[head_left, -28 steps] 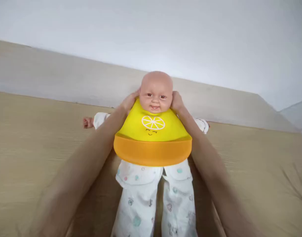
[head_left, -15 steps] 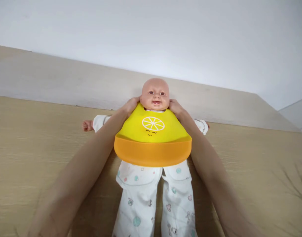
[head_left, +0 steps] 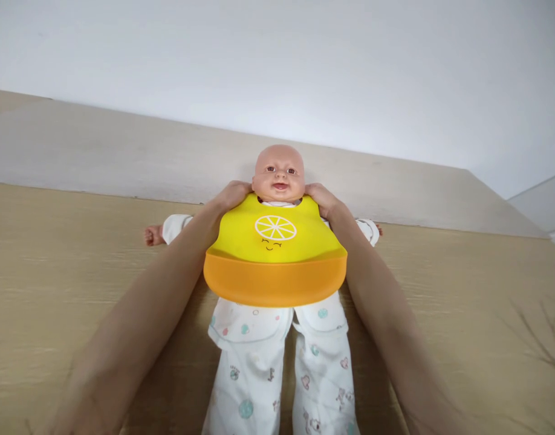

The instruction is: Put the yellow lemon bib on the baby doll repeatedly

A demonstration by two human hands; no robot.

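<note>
A bald, baby-shaped doll in white clothes with small coloured prints (head_left: 279,162) lies face up in the centre of the frame, its head toward the top and its trouser legs running off the bottom edge. Over its chest spreads a smooth bright-yellow bib with a white citrus-slice print and a deep orange catch pocket (head_left: 276,254), the pocket at mid-frame and the neck opening just under the doll's chin. The person's bare left hand (head_left: 236,193) is curled against the bib's upper left corner beside the doll's neck, and the bare right hand (head_left: 321,198) sits likewise at the upper right corner. The fingertips of both are hidden, so I cannot tell whether either pinches the bib. The doll's sleeved arms stretch out past the person's forearms on both sides. Beneath is a tan, wood-grained surface (head_left: 78,260); a plain white wall (head_left: 277,66) fills the upper frame.
</note>
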